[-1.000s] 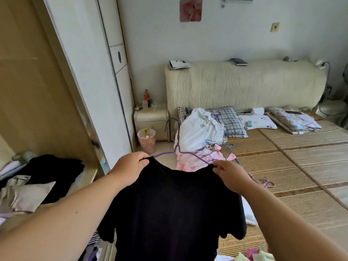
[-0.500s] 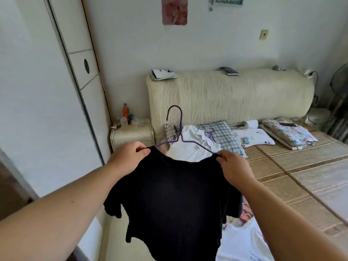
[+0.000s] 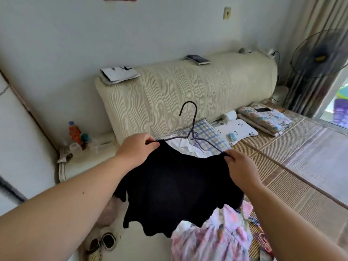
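Observation:
A black T-shirt [image 3: 177, 191] hangs on a thin purple wire hanger [image 3: 192, 129], held up in front of me over the bed's edge. My left hand [image 3: 136, 150] grips the shirt's left shoulder together with the hanger's end. My right hand [image 3: 240, 167] pinches the right shoulder and the hanger's other end. The hanger's hook stands upright above the collar. The shirt's hem hangs free and wavy below.
A bed with a woven mat [image 3: 293, 166] and cream padded headboard [image 3: 188, 91] lies ahead. On it lie a white shirt [image 3: 183, 146], plaid pillow [image 3: 209, 134] and pink floral garment [image 3: 211, 240]. A nightstand with bottles [image 3: 75, 132] stands left, a fan [image 3: 320, 53] right, shoes [image 3: 101, 242] below.
The view has swung right, away from the wardrobe and toward the bed. Both hands have kept their hold on the shirt and hanger and carried them over the bedside.

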The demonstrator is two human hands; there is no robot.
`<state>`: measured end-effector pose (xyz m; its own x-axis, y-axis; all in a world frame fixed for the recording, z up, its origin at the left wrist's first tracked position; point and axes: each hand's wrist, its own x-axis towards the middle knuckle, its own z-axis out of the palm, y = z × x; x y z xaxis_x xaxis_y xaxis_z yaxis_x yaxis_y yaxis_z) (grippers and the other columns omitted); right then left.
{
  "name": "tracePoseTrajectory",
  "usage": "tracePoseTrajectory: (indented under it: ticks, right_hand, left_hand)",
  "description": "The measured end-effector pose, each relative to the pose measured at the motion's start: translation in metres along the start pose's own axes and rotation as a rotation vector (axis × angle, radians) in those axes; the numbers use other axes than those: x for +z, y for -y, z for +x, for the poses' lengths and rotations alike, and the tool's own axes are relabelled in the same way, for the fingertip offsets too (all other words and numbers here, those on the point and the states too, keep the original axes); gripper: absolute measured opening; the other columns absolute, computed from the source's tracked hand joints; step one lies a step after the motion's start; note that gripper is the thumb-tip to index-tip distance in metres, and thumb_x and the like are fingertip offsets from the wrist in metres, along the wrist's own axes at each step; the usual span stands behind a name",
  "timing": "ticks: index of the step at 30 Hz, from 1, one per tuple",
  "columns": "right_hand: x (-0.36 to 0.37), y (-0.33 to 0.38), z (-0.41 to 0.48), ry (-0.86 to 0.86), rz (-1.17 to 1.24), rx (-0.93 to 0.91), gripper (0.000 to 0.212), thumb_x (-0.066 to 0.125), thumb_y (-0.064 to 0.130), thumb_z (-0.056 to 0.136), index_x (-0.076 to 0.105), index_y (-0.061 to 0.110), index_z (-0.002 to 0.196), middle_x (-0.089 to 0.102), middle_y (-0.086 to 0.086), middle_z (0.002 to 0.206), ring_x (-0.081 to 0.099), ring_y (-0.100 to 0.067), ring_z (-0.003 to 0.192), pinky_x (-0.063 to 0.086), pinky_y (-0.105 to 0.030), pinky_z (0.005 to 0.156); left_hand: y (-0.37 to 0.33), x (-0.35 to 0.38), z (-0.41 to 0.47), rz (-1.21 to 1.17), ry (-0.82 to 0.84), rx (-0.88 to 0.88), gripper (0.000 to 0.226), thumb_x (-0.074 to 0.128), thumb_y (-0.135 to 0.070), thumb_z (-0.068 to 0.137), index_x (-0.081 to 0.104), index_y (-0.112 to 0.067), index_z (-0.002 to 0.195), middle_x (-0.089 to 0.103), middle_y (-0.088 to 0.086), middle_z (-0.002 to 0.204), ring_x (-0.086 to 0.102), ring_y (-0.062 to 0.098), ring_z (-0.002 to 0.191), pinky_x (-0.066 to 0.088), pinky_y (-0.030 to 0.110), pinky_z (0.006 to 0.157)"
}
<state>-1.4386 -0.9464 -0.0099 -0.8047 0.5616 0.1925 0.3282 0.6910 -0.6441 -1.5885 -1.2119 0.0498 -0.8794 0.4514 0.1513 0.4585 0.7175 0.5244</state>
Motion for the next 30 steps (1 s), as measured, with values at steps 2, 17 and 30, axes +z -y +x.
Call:
tracePoseTrajectory:
  ticks: [2, 17, 30]
  right_hand:
    - [0.021, -0.008, 0.032, 0.003, -0.009, 0.03, 0.018, 0.051, 0.018, 0.092, 0.066, 0.022, 0.101, 0.064, 0.004, 0.092, 0.051, -0.016, 0.08, 0.034, -0.026, 0.069]
    - [0.149, -0.089, 0.234, 0.353, -0.293, 0.376, 0.014, 0.046, 0.028, 0.093, 0.061, 0.027, 0.092, 0.063, 0.008, 0.082, 0.058, -0.016, 0.075, 0.045, -0.027, 0.062]
    - [0.313, -0.17, 0.402, 0.521, -0.295, 0.687, 0.026, 0.042, 0.011, 0.094, 0.055, 0.014, 0.115, 0.06, -0.004, 0.112, 0.059, -0.021, 0.1, 0.047, -0.028, 0.079]
  left_hand:
    - [0.015, 0.018, 0.041, 0.007, 0.046, 0.012, 0.019, 0.058, -0.043, 0.089, 0.052, -0.039, 0.071, 0.057, -0.017, 0.075, 0.051, -0.001, 0.071, 0.032, 0.021, 0.056]
    - [0.094, 0.18, 0.309, 0.171, 0.58, 0.006, 0.015, 0.046, -0.03, 0.097, 0.054, -0.026, 0.085, 0.058, -0.004, 0.086, 0.054, 0.016, 0.083, 0.035, 0.028, 0.063]
    - [0.185, 0.355, 0.51, 0.239, 0.838, 0.026, 0.023, 0.042, -0.028, 0.096, 0.048, -0.022, 0.075, 0.06, 0.006, 0.092, 0.055, 0.024, 0.086, 0.039, 0.03, 0.068]
